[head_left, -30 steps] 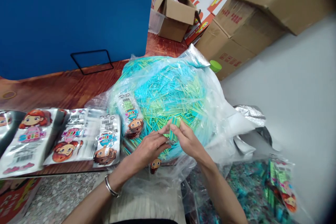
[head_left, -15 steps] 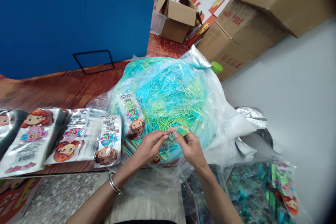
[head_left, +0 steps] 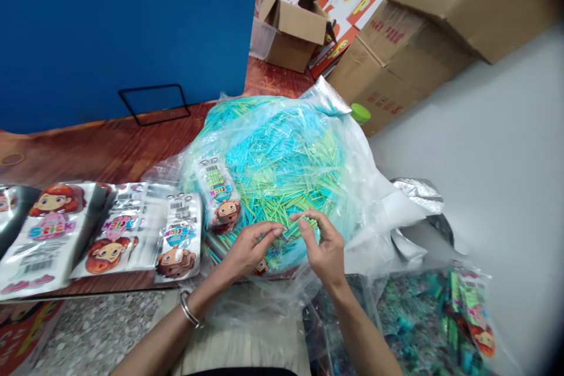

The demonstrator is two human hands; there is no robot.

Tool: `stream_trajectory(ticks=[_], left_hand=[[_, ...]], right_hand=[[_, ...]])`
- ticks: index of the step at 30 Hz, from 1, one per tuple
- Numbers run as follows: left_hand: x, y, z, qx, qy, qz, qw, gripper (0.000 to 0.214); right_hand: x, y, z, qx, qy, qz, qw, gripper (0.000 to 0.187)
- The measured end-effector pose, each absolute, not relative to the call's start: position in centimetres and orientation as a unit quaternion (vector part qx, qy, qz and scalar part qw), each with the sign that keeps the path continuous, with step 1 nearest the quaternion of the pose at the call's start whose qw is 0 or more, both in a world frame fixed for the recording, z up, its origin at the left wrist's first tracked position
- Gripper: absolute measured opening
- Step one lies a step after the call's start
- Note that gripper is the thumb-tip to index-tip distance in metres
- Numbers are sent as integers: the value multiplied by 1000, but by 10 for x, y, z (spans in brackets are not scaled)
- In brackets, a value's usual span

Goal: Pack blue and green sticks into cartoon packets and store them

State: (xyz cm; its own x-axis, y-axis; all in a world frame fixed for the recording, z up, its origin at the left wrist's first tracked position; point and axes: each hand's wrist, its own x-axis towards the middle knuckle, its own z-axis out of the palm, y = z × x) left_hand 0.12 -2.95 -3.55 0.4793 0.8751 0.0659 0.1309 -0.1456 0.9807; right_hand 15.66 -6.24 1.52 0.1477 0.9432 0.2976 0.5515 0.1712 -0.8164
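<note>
My left hand (head_left: 255,247) is closed in a pinch over the front of a heap of thin green and blue sticks (head_left: 282,153). A small dark bit shows at its fingertips, too small to name. Close beside it, my right hand (head_left: 324,247) has a small bunch of green sticks (head_left: 314,224) in the bend between thumb and fingers. Its index finger is stretched out and the thumb stands a little apart. The heap lies in a clear plastic bag (head_left: 361,211). A filled stick pouch (head_left: 219,194) with a printed cartoon figure rests on the heap's left side.
Printed pouches (head_left: 53,235) lie along the table (head_left: 145,147) to the left. Behind are an open carton (head_left: 295,29), stacked cardboard boxes (head_left: 383,76) and a black wire frame (head_left: 154,104). Low on the right, a clear bag (head_left: 409,317) holds filled pouches.
My right thumb and index finger have spread slightly, and the green bunch sits deeper in that hand. My left hand stays pinched in nearly the same place. The view has shifted slightly.
</note>
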Motion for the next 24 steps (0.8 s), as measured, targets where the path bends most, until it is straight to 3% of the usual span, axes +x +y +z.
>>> stream_trajectory(ticks=[9,15,17,21,24], left_hand=[[8,-30,-37,676,342,358,545,28],[3,-29,-31,605,373,351,609,28],[-2,-26,-30,559,398,369,627,28],[-11,-22,-33,476,436,421,637,32],[-12,-20,-30,468,437,417,645,34]], right_hand=[[156,-61,26,-582,-607,274,468,6],[160,-52,31,-495,-457,281,684,8],[166,-50,25,-507,-418,254,710,8],[174,-53,5,-621,-485,321,525,18],[169,-57,3,-615,-599,268,438,35]])
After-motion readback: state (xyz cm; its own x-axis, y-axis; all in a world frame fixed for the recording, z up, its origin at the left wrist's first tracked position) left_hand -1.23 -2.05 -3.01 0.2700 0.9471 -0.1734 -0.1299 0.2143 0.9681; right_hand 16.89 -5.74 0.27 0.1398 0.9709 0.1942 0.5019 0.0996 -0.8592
